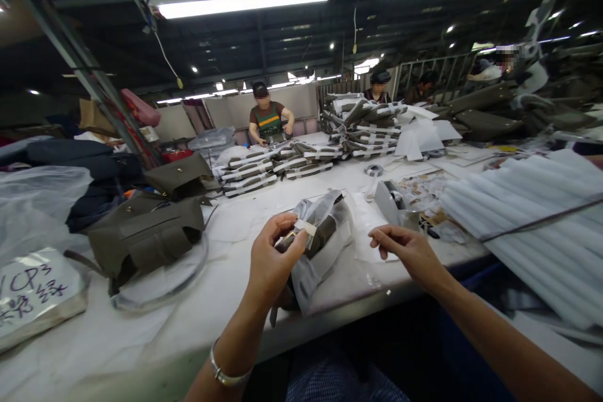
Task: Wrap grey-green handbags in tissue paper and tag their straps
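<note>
My left hand [273, 257] is closed on a dark olive strap piece [316, 240] half wrapped in clear plastic film, thumb and fingers pinching a small white tape tab at its metal end. The wrapped piece rests on the white table [141, 326] near its front edge. My right hand [405, 250] hovers just to the right, fingers drawn together in a pinch; whether it holds a bit of tape or film is too small to make out. A tape dispenser [393, 201] stands just behind my right hand.
An olive handbag [146, 232] lies left of centre, with a labelled plastic bag [32, 292] at the far left. Stacks of wrapped straps [277, 166] cover the table's far side. White foam sheets [532, 220] pile up on the right. A person works at the far end.
</note>
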Tool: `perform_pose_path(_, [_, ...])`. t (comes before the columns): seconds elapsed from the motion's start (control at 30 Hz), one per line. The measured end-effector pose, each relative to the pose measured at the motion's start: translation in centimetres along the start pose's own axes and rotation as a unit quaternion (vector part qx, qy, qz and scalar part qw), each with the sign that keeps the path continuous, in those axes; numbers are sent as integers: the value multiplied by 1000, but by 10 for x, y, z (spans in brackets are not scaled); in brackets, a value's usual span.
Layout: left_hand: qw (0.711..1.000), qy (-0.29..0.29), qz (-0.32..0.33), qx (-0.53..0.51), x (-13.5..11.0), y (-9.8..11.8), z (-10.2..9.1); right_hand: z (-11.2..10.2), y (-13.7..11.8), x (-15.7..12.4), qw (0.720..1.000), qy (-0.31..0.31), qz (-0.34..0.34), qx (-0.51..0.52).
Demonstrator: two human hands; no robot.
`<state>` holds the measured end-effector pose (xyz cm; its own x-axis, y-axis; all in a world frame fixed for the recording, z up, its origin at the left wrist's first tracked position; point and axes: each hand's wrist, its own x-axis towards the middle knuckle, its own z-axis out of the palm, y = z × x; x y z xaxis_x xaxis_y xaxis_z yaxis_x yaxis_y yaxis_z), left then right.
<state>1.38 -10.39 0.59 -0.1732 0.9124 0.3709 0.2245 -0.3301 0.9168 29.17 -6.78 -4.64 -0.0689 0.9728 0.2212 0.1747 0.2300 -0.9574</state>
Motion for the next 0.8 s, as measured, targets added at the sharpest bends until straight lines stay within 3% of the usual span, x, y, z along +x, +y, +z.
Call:
perform_pose_path(0.13, [999,12,25,28,-5,2,4,58,-74,-8,991,-104,-58,62])
perform_pose_path(0.2, [998,17,46,49,-7,2,5,77,-87,-8,989,-119,-66,61])
perform_pose_path(0.3, [993,30,79,84,-11,1,6,93,-89,-2,993,-103,-56,29])
perform_pose_path(0.63, [982,36,116,147,-19,-4,0,89,-76,7,989,-133,-1,-66])
perform_pose_path(0.8, [980,41,114,156,-20,-3,3,86,-70,3,990,-138,0,-36])
